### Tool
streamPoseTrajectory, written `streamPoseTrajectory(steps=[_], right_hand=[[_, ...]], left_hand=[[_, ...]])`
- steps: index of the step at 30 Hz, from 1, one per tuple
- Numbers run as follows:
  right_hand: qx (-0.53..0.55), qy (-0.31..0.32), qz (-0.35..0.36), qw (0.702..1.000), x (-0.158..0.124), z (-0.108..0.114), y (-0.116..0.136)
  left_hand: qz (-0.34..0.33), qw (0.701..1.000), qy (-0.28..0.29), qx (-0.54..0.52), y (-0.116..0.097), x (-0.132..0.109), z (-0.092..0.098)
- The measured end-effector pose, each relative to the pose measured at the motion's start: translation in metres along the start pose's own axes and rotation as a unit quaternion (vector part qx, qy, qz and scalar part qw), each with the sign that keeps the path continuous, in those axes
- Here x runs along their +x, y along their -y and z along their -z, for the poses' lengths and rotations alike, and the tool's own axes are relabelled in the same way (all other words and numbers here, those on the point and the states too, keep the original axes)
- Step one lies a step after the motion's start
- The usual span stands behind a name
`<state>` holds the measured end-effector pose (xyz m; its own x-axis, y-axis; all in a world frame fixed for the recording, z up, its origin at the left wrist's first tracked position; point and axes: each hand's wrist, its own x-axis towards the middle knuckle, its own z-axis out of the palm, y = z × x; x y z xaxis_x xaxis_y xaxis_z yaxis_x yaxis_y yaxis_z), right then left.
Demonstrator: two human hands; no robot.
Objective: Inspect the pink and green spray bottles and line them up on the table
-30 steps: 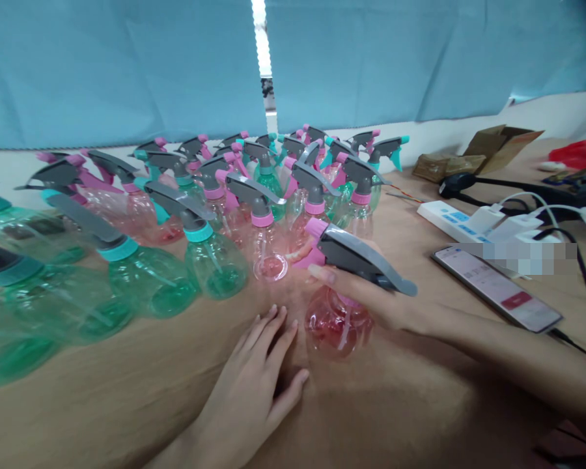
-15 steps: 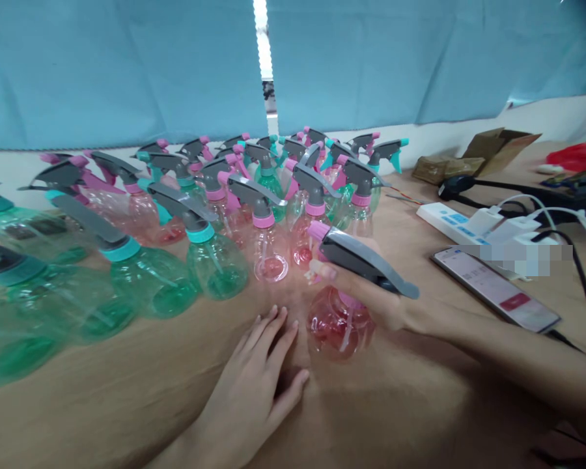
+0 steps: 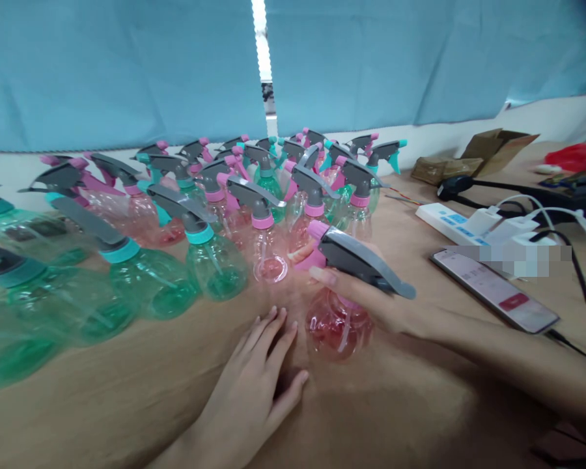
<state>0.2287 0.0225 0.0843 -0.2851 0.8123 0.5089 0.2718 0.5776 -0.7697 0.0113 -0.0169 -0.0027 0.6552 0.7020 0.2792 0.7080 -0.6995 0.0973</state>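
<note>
My right hand [image 3: 388,296] is wrapped round the neck and trigger of a pink spray bottle [image 3: 339,326] with a grey and pink spray head. The bottle stands upright on the brown table, its nozzle pointing left. Fingers of that hand reach to the pink trigger, and part of the neck is hidden behind them. Flat on the table, left of this bottle, lies my left hand [image 3: 254,371], open and holding nothing. Just beyond the two hands stands a clear pink spray bottle [image 3: 271,251]; a green spray bottle [image 3: 218,267] is beside it.
Several more green and pink spray bottles crowd the left and back of the brown table [image 3: 127,410]. At the right are a phone [image 3: 493,286], a white power strip [image 3: 449,221] with cables, a black headset [image 3: 456,187] and an open cardboard box [image 3: 498,150]. Blue sheeting [image 3: 176,65] hangs behind.
The fingers of my right hand have moved slightly left, and the pink trigger now shows farther out from the spray head. My left hand stays in place.
</note>
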Motion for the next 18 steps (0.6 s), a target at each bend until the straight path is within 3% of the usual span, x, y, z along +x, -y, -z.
streamPoseTrajectory(steps=[13, 18], right_hand=[[0.002, 0.013, -0.023, 1.0, 0.0013, 0.0003, 0.0004], [0.012, 0.01, 0.003, 1.0, 0.0003, 0.0005, -0.0014]], left_hand=[[-0.006, 1.0, -0.003, 0.009, 0.0003, 0.0002, -0.0008], [-0.012, 1.0, -0.007, 0.013, 0.0005, 0.0007, -0.0022]])
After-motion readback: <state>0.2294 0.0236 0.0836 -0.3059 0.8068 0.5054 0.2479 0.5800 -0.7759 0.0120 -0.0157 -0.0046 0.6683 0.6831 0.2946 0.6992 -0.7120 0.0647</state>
